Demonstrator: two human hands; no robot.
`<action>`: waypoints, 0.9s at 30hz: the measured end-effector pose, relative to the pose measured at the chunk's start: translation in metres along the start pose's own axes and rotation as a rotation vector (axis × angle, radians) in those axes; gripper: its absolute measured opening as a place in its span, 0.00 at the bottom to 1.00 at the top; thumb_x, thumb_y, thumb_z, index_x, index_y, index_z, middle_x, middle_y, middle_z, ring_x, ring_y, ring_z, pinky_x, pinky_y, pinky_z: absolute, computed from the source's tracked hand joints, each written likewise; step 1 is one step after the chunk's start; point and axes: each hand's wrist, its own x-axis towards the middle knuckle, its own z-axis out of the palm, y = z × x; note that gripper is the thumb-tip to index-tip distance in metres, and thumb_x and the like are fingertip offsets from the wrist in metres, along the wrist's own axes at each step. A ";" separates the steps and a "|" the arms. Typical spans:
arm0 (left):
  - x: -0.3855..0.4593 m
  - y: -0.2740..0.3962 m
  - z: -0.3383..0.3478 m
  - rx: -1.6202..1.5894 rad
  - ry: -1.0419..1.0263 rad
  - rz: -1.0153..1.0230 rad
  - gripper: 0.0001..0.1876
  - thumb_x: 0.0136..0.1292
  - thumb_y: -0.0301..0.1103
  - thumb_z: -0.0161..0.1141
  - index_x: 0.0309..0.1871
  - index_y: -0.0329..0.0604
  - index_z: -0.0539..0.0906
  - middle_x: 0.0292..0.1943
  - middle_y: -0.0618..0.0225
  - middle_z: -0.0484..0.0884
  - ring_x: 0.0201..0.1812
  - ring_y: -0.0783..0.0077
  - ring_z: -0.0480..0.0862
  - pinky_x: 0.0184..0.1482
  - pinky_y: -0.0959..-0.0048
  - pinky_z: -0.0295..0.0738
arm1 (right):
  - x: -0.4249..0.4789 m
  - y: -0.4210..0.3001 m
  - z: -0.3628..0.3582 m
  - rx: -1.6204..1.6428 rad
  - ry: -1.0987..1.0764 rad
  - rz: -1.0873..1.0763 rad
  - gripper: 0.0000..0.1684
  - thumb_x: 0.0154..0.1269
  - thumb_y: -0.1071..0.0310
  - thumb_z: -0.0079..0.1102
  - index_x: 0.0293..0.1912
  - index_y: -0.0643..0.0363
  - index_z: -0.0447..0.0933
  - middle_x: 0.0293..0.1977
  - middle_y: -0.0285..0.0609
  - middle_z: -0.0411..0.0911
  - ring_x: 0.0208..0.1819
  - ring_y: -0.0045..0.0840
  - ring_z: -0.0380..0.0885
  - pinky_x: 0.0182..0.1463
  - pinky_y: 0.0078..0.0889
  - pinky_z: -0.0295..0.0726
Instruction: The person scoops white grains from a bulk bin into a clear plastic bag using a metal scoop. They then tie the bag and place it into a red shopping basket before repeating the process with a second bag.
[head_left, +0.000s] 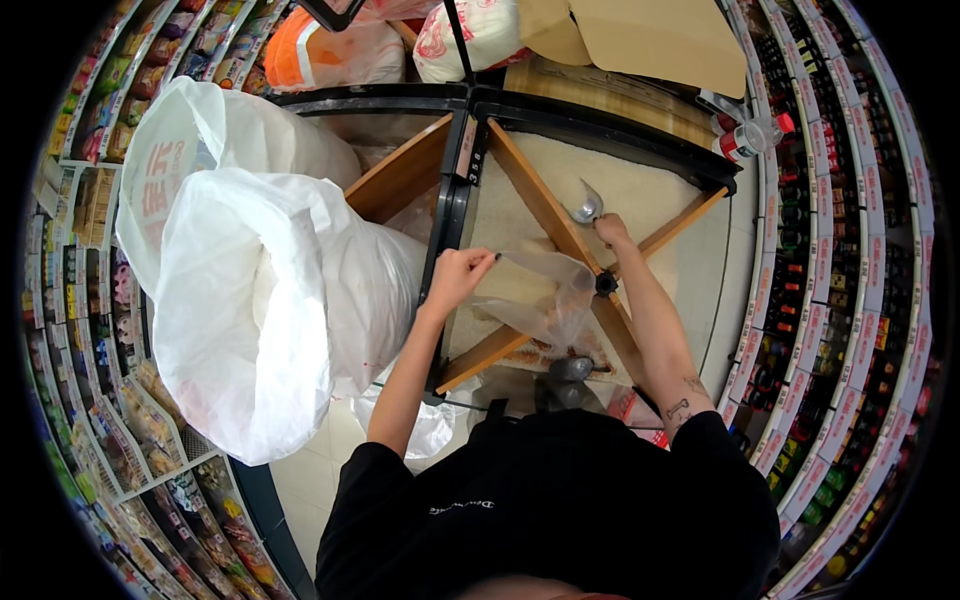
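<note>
My left hand (456, 276) pinches the rim of a clear plastic bag (559, 289) that hangs loosely over the crossing of wooden dividers (541, 196). In my right hand (613, 229) is the handle of a metal scoop (589, 206), held above pale rice-like grain (540, 161) in the far compartment of the bin. The scoop's bowl looks bare, though its inside is only partly visible. Reddish-brown grain (536, 354) lies in the near compartment, partly hidden by the bag. A second metal scoop (571, 368) rests there.
Two large white woven sacks (375, 277) with rolled-open mouths stand left of the bin's black frame (600, 124). A red-capped bottle (742, 141) lies at the far right corner. Cardboard (660, 37) and filled bags (469, 37) sit behind. Stocked shelves (806, 300) curve along both sides.
</note>
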 end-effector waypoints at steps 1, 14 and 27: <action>0.003 -0.001 -0.006 0.030 0.027 0.021 0.08 0.61 0.32 0.60 0.32 0.34 0.81 0.19 0.54 0.78 0.19 0.63 0.79 0.23 0.73 0.69 | -0.009 -0.004 -0.006 0.029 -0.041 0.023 0.16 0.62 0.64 0.49 0.41 0.67 0.76 0.24 0.44 0.74 0.23 0.27 0.71 0.22 0.32 0.68; 0.018 -0.025 -0.005 0.226 0.128 0.156 0.07 0.59 0.35 0.61 0.30 0.43 0.84 0.19 0.60 0.79 0.21 0.61 0.81 0.24 0.69 0.72 | -0.111 0.028 -0.043 0.763 -0.170 -0.081 0.09 0.70 0.63 0.45 0.34 0.53 0.72 0.24 0.25 0.63 0.23 0.09 0.59 0.21 0.14 0.55; 0.020 -0.018 -0.003 0.230 0.154 0.118 0.07 0.58 0.35 0.60 0.31 0.43 0.84 0.18 0.62 0.79 0.20 0.61 0.80 0.24 0.70 0.71 | -0.153 0.030 -0.042 0.823 -0.079 -0.190 0.10 0.71 0.62 0.45 0.36 0.55 0.72 0.23 0.24 0.62 0.20 0.08 0.56 0.21 0.14 0.54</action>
